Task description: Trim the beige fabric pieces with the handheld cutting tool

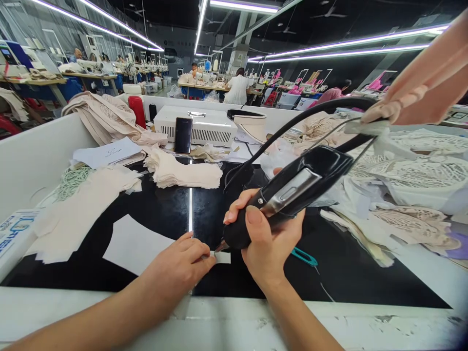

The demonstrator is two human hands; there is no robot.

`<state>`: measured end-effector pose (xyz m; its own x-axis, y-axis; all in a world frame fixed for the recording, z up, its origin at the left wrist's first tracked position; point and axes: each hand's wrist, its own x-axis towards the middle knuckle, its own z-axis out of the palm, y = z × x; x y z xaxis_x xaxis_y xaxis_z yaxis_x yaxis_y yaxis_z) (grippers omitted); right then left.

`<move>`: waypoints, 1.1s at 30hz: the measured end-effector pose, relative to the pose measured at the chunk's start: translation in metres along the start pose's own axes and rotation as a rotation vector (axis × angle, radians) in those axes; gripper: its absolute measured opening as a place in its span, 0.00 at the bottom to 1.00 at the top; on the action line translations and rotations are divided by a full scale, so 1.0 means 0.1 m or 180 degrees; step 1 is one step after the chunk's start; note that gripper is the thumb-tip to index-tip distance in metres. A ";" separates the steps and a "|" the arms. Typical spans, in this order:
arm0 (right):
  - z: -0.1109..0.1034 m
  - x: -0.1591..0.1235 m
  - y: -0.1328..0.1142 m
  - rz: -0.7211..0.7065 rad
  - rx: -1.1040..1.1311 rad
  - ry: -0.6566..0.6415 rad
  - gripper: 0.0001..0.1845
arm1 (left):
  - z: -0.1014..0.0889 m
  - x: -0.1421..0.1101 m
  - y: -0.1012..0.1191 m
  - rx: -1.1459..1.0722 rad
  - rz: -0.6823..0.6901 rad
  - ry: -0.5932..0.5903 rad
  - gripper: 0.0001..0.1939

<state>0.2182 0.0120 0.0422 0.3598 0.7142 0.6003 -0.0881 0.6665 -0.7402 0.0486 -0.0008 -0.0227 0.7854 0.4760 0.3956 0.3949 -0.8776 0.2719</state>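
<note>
My right hand (268,236) is wrapped around a black corded hand tool (288,183) with a silver side plate. Its small pointed metal tip angles down to the left, at a short white strip (223,257); whether tip and strip touch is not clear. The strip lies on the black work mat (164,209). With fingers pressed together, my left hand (186,261) grips the strip's left end. Partly under that hand is a white curved paper-like piece (137,243). A teal thread snipper-like tool (304,256) lies just right of my right wrist.
Stacked cream fabric pieces (185,170) lie behind my hands, more fabric (82,212) at left. A phone (183,135) leans against a white vented box (195,127). The tool's thick black cable (292,122) arches rightward. Lace pieces (420,170) pile up at right. People sit at sewing machines beyond.
</note>
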 end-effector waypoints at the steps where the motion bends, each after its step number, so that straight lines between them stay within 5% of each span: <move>1: 0.00 0.00 0.00 -0.0012 -0.0010 -0.0002 0.19 | 0.00 0.00 0.00 0.0017 0.0013 0.0006 0.19; 33: -0.09 -0.02 -0.13 0.0001 0.0226 -0.0018 0.18 | -0.02 -0.07 -0.04 -0.0270 -0.0102 -0.0194 0.19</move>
<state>0.2265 0.0000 0.0478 0.3546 0.7155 0.6019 -0.1539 0.6796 -0.7173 0.0406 -0.0007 -0.0249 0.8016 0.4971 0.3322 0.3805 -0.8527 0.3579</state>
